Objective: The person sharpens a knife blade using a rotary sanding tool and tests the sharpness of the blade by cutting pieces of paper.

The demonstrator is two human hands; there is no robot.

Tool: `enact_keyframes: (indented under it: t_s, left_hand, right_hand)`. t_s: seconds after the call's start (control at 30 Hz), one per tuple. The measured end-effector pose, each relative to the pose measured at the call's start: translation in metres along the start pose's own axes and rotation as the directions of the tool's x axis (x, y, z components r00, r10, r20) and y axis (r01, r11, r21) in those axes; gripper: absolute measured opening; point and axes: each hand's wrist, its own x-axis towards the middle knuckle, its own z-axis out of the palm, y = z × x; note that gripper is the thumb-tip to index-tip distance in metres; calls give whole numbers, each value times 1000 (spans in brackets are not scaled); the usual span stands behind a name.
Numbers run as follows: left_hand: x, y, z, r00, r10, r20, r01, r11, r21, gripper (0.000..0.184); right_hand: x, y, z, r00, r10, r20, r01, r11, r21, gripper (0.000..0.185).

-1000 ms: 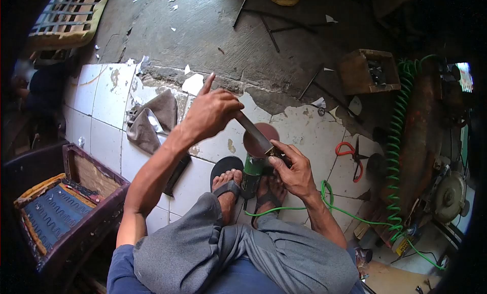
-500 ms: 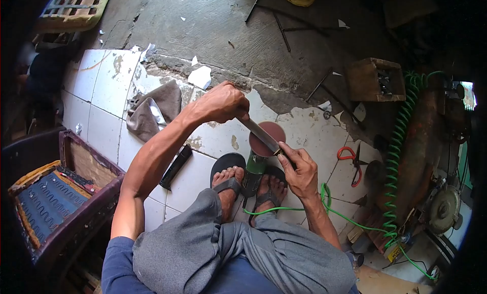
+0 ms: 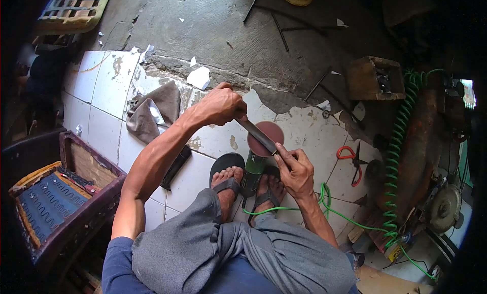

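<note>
A knife with a long flat blade slants across a round reddish-brown sanding disc. My left hand is closed on the far end of the blade. At the handle end, my right hand is wrapped round the knife, and its fingers hide most of the handle. Below the disc, the green body of a power tool stands between my sandalled feet. The blade overlaps the disc in view; whether they touch I cannot tell.
Red-handled scissors lie right on the tiles. A green cord runs from near my feet towards a coiled green hose. A brown cloth lies left, near a purple chair frame. A wooden box stands back right.
The blade has rolled a little, so its face looks darker than before. Both hands have shifted very slightly and keep their hold on the knife.
</note>
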Motion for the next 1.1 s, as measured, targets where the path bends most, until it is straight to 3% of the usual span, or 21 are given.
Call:
enact_keyframes:
  t_s: [0.63, 0.73, 1.1]
  left_hand:
    - [-2, -4, 5, 1000, -17, -17, 17, 1000, 14, 16]
    - [-3, -7, 5, 997, 41, -64, -39, 999, 30, 17]
    - [-1, -3, -7, 995, -90, 39, 90, 996, 14, 14]
  right_hand:
    - [1, 2, 6, 999, -32, -25, 31, 998, -48, 39]
    - [2, -2, 6, 1000, -15, -11, 14, 999, -51, 41]
    - [7, -5, 11, 998, -44, -47, 39, 994, -98, 38]
